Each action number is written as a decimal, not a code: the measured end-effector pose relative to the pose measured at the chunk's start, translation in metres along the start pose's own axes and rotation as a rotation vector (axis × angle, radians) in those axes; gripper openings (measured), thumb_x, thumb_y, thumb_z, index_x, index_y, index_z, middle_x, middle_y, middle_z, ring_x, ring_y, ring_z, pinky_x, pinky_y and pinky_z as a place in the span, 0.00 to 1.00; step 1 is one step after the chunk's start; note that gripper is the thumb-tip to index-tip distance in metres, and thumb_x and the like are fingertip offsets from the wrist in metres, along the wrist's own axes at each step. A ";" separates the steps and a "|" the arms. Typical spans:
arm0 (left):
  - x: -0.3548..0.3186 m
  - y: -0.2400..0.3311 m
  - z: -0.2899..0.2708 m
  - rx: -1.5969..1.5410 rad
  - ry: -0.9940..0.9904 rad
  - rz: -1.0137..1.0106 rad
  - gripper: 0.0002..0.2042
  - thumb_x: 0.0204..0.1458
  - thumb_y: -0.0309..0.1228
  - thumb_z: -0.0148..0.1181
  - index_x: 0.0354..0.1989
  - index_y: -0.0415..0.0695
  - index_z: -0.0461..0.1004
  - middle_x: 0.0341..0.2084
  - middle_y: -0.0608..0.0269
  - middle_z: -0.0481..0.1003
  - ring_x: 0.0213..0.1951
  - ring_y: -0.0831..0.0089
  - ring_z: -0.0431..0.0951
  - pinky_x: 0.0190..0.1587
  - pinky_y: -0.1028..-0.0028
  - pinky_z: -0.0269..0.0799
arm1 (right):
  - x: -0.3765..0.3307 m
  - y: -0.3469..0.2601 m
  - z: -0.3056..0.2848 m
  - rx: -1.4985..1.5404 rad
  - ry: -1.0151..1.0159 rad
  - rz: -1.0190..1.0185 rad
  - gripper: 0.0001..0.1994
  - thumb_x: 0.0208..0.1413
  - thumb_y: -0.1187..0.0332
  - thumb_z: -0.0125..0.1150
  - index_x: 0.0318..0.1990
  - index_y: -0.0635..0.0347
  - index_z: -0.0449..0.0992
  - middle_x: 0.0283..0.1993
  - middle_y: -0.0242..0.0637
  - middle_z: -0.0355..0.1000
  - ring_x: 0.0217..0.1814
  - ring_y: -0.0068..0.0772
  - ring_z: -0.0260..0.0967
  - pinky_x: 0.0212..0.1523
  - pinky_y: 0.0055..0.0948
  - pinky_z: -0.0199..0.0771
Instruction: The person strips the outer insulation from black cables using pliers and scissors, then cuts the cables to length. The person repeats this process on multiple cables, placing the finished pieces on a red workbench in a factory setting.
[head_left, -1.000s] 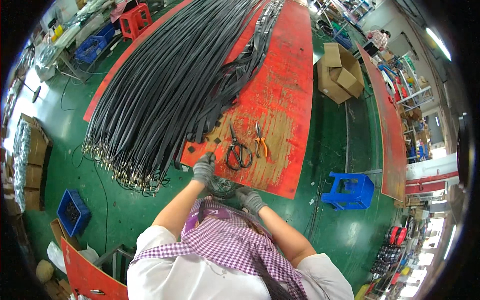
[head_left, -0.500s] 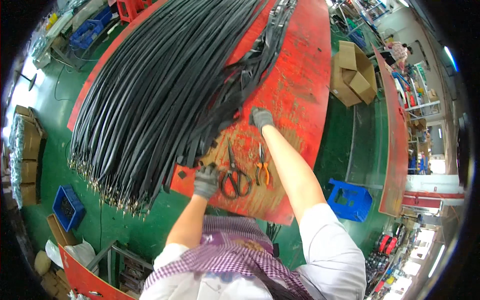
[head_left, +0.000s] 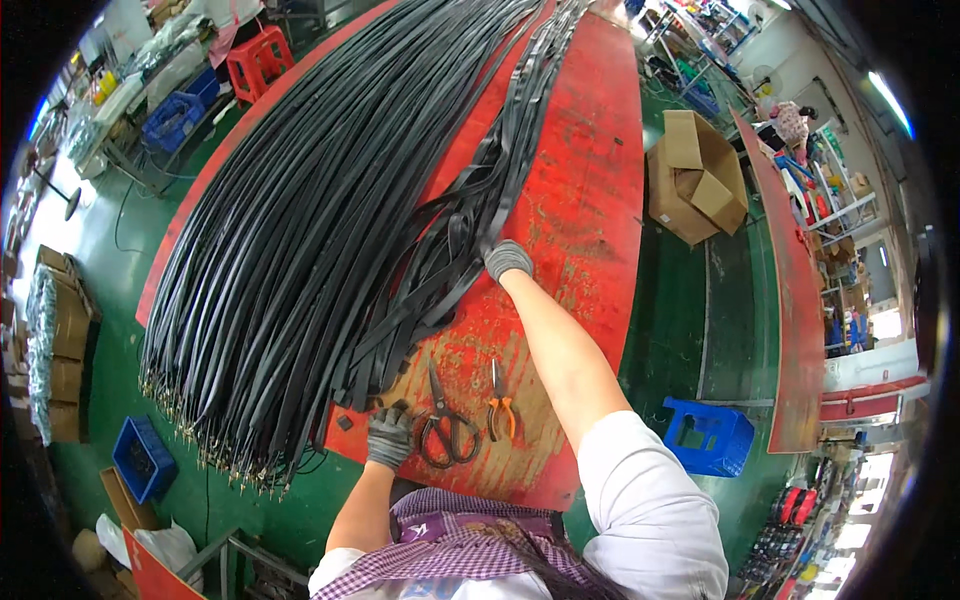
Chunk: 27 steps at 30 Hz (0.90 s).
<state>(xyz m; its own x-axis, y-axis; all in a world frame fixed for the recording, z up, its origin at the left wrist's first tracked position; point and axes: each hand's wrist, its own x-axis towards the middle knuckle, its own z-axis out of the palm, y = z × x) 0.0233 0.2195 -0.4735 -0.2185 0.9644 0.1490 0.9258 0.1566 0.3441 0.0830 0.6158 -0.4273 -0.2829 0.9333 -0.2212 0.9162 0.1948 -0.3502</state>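
A wide bundle of long black flat strips (head_left: 300, 200) covers the left of the red table (head_left: 590, 200), with metal tips at the near ends. A looser, tangled group of black strips (head_left: 470, 220) lies to the right of it. My gloved right hand (head_left: 508, 260) is at the right edge of this group, fingers curled against a strip, tips partly hidden. My gloved left hand (head_left: 390, 436) rests at the table's near edge, fingers somewhat apart and holding nothing. Black-handled scissors (head_left: 446, 436) lie just right of it, then orange-handled pliers (head_left: 501, 405).
A small black scrap (head_left: 345, 422) lies near my left hand. An open cardboard box (head_left: 690, 185) and a blue plastic stool (head_left: 708, 437) stand right of the table. A blue crate (head_left: 143, 460) is on the green floor (head_left: 100, 350) at left. Another person (head_left: 792, 125) is far right.
My right hand has moved left onto the loose strips, which were blurred and now lie more still and spread nearer. The left hand stays by the scissors. The whole view has shifted slightly.
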 end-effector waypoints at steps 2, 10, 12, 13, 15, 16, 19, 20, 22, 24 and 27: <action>0.000 0.003 0.002 0.007 0.011 0.002 0.12 0.35 0.33 0.50 0.31 0.45 0.68 0.36 0.59 0.66 0.34 0.61 0.66 0.35 0.60 0.59 | 0.006 -0.010 -0.022 0.450 0.190 0.032 0.21 0.44 0.49 0.48 0.31 0.59 0.72 0.29 0.41 0.70 0.32 0.42 0.68 0.36 0.43 0.65; -0.009 -0.003 -0.003 0.072 -0.017 -0.030 0.14 0.36 0.33 0.50 0.34 0.45 0.68 0.33 0.57 0.66 0.36 0.60 0.65 0.38 0.59 0.59 | -0.123 -0.045 -0.228 1.878 0.063 -0.421 0.08 0.49 0.64 0.50 0.23 0.56 0.63 0.12 0.31 0.60 0.11 0.23 0.56 0.17 0.27 0.68; -0.010 -0.002 -0.004 0.103 -0.015 -0.015 0.14 0.37 0.34 0.49 0.34 0.45 0.68 0.35 0.58 0.67 0.37 0.59 0.65 0.38 0.59 0.58 | -0.147 -0.030 -0.239 1.799 0.036 -0.425 0.09 0.49 0.63 0.50 0.23 0.56 0.63 0.11 0.30 0.58 0.11 0.24 0.55 0.19 0.29 0.70; -0.009 -0.001 -0.005 0.117 -0.012 -0.005 0.14 0.37 0.34 0.49 0.34 0.45 0.68 0.35 0.59 0.67 0.37 0.59 0.65 0.39 0.59 0.58 | -0.155 -0.025 -0.238 1.763 0.066 -0.302 0.09 0.49 0.63 0.50 0.23 0.56 0.63 0.12 0.31 0.58 0.11 0.24 0.56 0.20 0.30 0.70; -0.008 -0.001 -0.010 0.091 -0.006 -0.031 0.13 0.38 0.34 0.49 0.35 0.45 0.68 0.36 0.59 0.67 0.38 0.59 0.65 0.39 0.58 0.58 | -0.165 -0.014 -0.225 1.694 0.104 -0.056 0.09 0.49 0.63 0.50 0.23 0.57 0.63 0.12 0.32 0.59 0.12 0.25 0.57 0.21 0.31 0.71; -0.010 0.000 -0.012 0.075 -0.008 -0.040 0.13 0.38 0.34 0.49 0.35 0.45 0.68 0.36 0.59 0.67 0.38 0.58 0.65 0.40 0.58 0.58 | -0.166 -0.008 -0.212 1.730 0.039 0.051 0.09 0.48 0.63 0.50 0.24 0.58 0.64 0.13 0.33 0.60 0.15 0.27 0.60 0.21 0.32 0.71; -0.012 -0.003 0.003 0.053 -0.036 -0.010 0.14 0.38 0.34 0.49 0.36 0.45 0.67 0.37 0.59 0.66 0.39 0.58 0.65 0.40 0.57 0.58 | -0.165 0.038 -0.146 1.802 -0.210 0.180 0.09 0.48 0.63 0.51 0.25 0.59 0.66 0.15 0.34 0.62 0.20 0.29 0.64 0.23 0.33 0.72; -0.012 -0.006 0.009 0.071 -0.080 -0.019 0.15 0.37 0.34 0.50 0.37 0.46 0.67 0.38 0.60 0.65 0.40 0.58 0.65 0.40 0.57 0.58 | -0.172 0.048 -0.124 1.746 -0.250 0.299 0.09 0.48 0.63 0.50 0.26 0.59 0.66 0.15 0.34 0.63 0.22 0.30 0.65 0.23 0.33 0.72; -0.014 -0.007 0.008 0.112 -0.047 -0.002 0.16 0.35 0.34 0.51 0.37 0.46 0.67 0.39 0.60 0.65 0.40 0.58 0.64 0.41 0.58 0.58 | -0.184 0.073 -0.079 1.894 -0.438 0.483 0.10 0.49 0.63 0.49 0.23 0.59 0.66 0.15 0.34 0.64 0.22 0.30 0.67 0.23 0.32 0.72; -0.012 -0.005 0.000 0.105 -0.093 -0.003 0.17 0.34 0.33 0.50 0.37 0.46 0.66 0.42 0.60 0.64 0.43 0.60 0.63 0.42 0.62 0.58 | -0.197 0.102 -0.022 1.906 -0.408 0.651 0.11 0.50 0.64 0.47 0.21 0.59 0.66 0.14 0.34 0.64 0.20 0.31 0.67 0.22 0.32 0.72; -0.008 0.004 -0.017 0.091 -0.088 0.001 0.18 0.31 0.32 0.52 0.36 0.45 0.66 0.41 0.60 0.64 0.41 0.58 0.64 0.43 0.59 0.56 | -0.235 0.131 0.033 2.173 -0.329 0.826 0.11 0.51 0.65 0.45 0.20 0.59 0.66 0.13 0.33 0.64 0.18 0.31 0.67 0.20 0.32 0.72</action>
<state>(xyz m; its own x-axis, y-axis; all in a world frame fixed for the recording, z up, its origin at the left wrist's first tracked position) 0.0237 0.2093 -0.4576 -0.1938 0.9788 0.0657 0.9510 0.1710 0.2575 0.2597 0.4125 -0.4509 -0.3719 0.5139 -0.7730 -0.6420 -0.7439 -0.1857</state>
